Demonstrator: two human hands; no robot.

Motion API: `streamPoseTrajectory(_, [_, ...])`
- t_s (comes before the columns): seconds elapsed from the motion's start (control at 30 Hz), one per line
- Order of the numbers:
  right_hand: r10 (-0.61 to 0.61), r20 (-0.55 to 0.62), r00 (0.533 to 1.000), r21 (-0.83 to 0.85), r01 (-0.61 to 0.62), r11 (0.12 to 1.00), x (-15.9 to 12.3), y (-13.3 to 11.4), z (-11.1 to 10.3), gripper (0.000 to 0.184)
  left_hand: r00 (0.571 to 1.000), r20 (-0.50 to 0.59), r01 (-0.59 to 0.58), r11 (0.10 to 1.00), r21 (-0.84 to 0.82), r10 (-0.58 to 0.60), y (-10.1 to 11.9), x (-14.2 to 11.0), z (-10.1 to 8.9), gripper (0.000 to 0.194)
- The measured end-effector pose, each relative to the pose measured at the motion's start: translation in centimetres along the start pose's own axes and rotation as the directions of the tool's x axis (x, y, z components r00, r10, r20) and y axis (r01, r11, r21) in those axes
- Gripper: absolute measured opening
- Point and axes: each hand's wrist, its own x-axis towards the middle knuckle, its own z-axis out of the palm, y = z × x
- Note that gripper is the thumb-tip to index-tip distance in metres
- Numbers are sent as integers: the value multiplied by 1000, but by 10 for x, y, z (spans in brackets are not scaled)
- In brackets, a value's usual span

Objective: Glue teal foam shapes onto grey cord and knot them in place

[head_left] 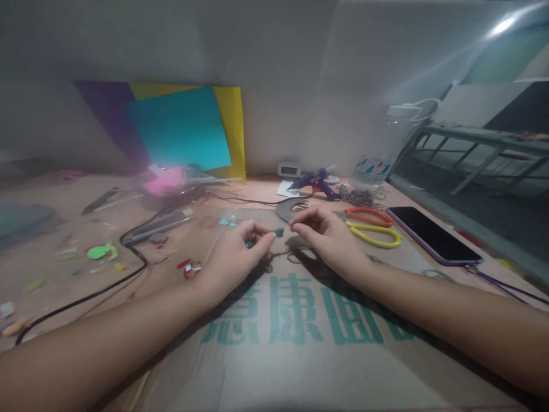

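My left hand (253, 246) is closed in a pinch above the cardboard, and a small dark teal piece (279, 232) shows at its fingertips. What material the piece is made of I cannot make out. Just to the right, my right hand (319, 232) has its thumb and forefinger pressed together; anything between them is too small to see. The two hands are a short gap apart. Under them lies a thin ring (295, 258) on the printed cardboard (274, 366). Behind my right hand are a grey curved object (286, 210) and orange and yellow handles (373, 234).
A blue glue gun (315, 182) with a lit red spot lies at the back beside a small digital display (289, 169). A phone (433, 234) rests at right, near a clear plastic cup (371, 166). A black cable (141, 257) crosses the scrap-strewn left side. Coloured sheets (184, 131) lean on the wall.
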Motion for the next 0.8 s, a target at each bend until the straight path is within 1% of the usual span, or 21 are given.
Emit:
streamPoseTrajectory(0.07, [-56, -4, 998, -20, 56, 998, 1, 4, 0, 11, 1000, -3, 5, 1000, -8, -5, 0, 0, 0, 24])
streamPoseTrajectory(0.13, [-84, -8, 996, -48, 83, 995, 1, 8, 0, 16, 1000, -7, 12, 1000, -12, -12, -1, 0, -1, 24])
streamPoseTrajectory(0.4, [-93, 20, 996, -122, 94, 988, -2, 6, -2, 22, 1000, -7, 30, 999, -18, -30, -1, 1, 0, 22])
streamPoseTrajectory(0.5, [-86, 28, 996, -135, 89, 987, -3, 5, -2, 21, 1000, -2, 29, 1000, -11, -29, -1, 1, 1, 22])
streamPoseTrajectory(0.67, [-79, 60, 995, -123, 85, 989, -2, 5, -3, 14, 1000, -4, 22, 999, -24, -22, -3, 2, 1, 23])
streamPoseTrajectory(0.8, [-88, 73, 993, -157, 99, 983, -2, 5, -4, 13, 1000, -6, 11, 1000, -12, -11, -3, 2, 0, 23])
